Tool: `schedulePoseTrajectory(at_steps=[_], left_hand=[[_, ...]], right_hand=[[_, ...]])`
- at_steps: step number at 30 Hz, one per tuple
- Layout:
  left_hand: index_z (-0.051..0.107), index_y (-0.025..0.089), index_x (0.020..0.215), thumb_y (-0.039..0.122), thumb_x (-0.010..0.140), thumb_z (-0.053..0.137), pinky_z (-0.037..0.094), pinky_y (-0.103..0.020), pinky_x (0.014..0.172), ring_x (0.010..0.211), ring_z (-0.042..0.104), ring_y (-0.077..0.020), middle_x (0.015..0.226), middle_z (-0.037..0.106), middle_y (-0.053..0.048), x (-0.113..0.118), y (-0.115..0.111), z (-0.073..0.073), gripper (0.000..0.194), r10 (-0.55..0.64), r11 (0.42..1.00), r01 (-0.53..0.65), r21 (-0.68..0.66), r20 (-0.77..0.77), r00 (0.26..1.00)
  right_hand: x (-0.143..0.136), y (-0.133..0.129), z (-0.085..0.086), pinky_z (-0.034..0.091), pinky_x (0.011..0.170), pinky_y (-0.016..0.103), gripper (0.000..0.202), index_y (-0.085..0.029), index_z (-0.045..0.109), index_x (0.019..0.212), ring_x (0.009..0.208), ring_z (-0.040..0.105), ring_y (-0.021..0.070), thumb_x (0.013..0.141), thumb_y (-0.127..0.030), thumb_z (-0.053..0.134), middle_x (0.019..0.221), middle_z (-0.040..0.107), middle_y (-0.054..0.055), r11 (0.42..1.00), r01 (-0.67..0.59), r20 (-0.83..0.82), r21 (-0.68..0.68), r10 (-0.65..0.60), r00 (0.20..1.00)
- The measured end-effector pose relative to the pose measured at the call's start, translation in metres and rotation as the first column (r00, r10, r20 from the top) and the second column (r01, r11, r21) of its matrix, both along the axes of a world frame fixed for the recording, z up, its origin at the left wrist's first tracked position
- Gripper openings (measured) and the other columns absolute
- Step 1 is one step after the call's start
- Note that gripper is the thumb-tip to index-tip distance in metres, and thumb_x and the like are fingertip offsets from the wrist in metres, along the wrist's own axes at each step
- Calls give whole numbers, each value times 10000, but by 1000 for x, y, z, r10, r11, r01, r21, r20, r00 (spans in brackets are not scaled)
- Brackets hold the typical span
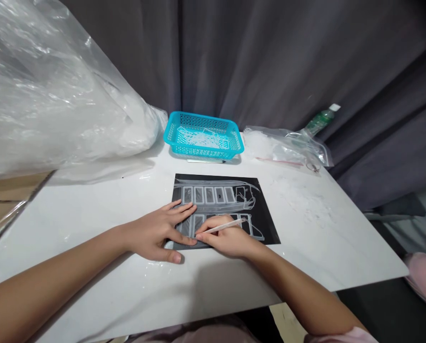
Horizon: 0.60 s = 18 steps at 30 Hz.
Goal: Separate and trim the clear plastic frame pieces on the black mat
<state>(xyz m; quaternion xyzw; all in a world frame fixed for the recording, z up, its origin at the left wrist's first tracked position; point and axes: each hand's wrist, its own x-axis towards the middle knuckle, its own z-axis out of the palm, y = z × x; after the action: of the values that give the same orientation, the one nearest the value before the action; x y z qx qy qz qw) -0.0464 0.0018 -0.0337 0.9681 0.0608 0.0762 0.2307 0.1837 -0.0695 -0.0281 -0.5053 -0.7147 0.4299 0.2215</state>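
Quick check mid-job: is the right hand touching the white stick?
Touching. The head view shows the right hand gripping the white stick between thumb and fingers near its lower end.

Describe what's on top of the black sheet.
Whitish translucent pieces with rows of rectangular windows lie on the black sheet. The left hand and the right hand, which holds a slender white tool, cover part of the lower row; that part and the tool's tip are hidden.
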Motion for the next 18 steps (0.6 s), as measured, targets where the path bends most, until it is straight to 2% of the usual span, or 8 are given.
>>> schedulePoseTrajectory(at_steps=[6, 10, 14, 18], left_hand=[[598, 359, 1236, 509, 805, 637, 119, -571, 1111, 1390, 163, -392, 1549, 26, -52, 0, -1, 1, 458, 6, 1000, -6, -17, 15, 1000], [605, 359, 1228, 513, 811, 628, 117, -566, 1113, 1390, 164, -390, 1549, 39, -56, 0, -1, 1, 445, 12, 1000, -11, -21, 9, 1000], [583, 376, 1248, 519, 820, 614, 121, -569, 1110, 1395, 138, -387, 1547, 22, -55, 0, -1, 1, 452, 19, 1000, -19, -18, -26, 999], [580, 372, 1252, 523, 814, 619, 137, -580, 1101, 1391, 139, -397, 1543, -7, -61, 0, -1, 1, 465, 15, 1000, -15, -13, -30, 999]], right_hand=[[0, 0, -1, 421, 624, 220, 131, -197, 720, 804, 670, 594, 119, 832, -249, 603, 747, 696, 1, 999, -16, 24, 45, 15, 1000], [0, -1, 1, 425, 700, 228, 138, -192, 704, 768, 706, 599, 118, 846, -236, 599, 737, 679, -5, 987, -70, 64, 148, 61, 996], [4, -3, 6, 440, 760, 237, 149, -175, 678, 776, 778, 607, 127, 863, -167, 557, 784, 660, 13, 967, -133, 67, 218, 121, 990], [9, -2, 5, 467, 781, 247, 125, -181, 677, 814, 827, 612, 132, 875, -193, 568, 870, 652, 34, 956, -162, 79, 246, 147, 986]])
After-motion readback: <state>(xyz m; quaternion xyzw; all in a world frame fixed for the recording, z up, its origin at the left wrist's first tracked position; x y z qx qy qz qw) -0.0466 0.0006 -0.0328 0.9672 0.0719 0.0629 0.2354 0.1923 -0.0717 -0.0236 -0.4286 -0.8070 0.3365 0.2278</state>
